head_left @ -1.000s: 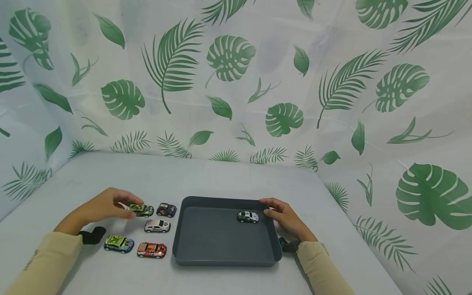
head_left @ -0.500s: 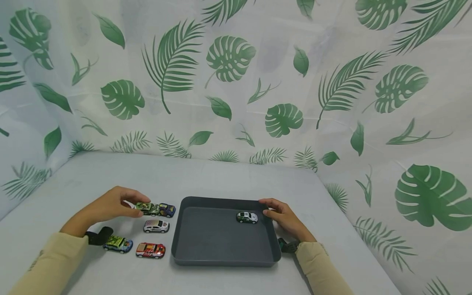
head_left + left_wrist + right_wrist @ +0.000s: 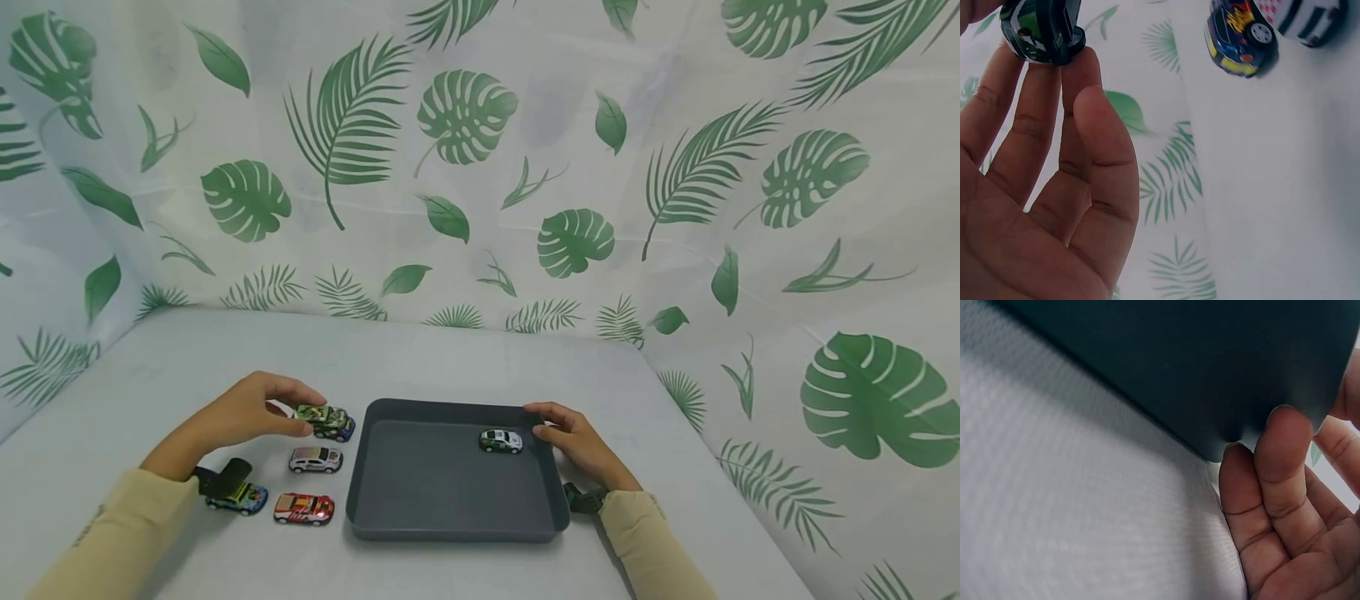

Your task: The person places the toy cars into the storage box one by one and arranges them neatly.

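In the head view my left hand pinches a green camouflage toy car between thumb and fingers. It overlaps a dark blue toy car behind it; the left wrist view shows that blue car apart from the held car. My right hand holds the far right corner of a dark grey tray, fingertips against its outer wall. Inside the tray, near that hand, stands a white and green toy car.
Left of the tray are a white toy car, a red one and a yellow-green and blue one, partly hidden by the left wrist camera. A leaf-print cloth hangs behind the white table.
My left hand has carried the camouflage car rightward, from beside the blue car to overlapping it in the head view. My right hand has stayed on the tray corner.
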Action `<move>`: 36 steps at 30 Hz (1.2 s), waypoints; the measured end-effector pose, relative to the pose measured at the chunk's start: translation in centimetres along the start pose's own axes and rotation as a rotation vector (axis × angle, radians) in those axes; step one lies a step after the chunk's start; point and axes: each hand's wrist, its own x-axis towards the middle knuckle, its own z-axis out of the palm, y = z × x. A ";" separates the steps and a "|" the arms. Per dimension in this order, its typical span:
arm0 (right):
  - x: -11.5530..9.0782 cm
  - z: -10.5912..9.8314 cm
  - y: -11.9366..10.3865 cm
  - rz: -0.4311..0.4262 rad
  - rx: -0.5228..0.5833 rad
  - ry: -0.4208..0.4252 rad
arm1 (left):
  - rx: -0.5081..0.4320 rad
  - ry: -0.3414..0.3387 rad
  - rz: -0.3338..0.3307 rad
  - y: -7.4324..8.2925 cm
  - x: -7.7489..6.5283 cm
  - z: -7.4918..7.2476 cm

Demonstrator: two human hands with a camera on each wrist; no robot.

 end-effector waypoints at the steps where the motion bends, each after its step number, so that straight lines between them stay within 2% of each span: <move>1: 0.0 0.0 0.0 0.000 0.000 0.000 | 0.000 0.001 0.008 0.1 0.1 0.1; 24: 0.2 0.0 0.1 -0.009 0.005 -0.002 | -0.062 -0.007 0.043 3.6 2.7 2.5; 36: 0.2 0.2 -0.1 -0.007 -0.003 0.000 | -0.054 -0.008 0.047 5.1 4.1 4.0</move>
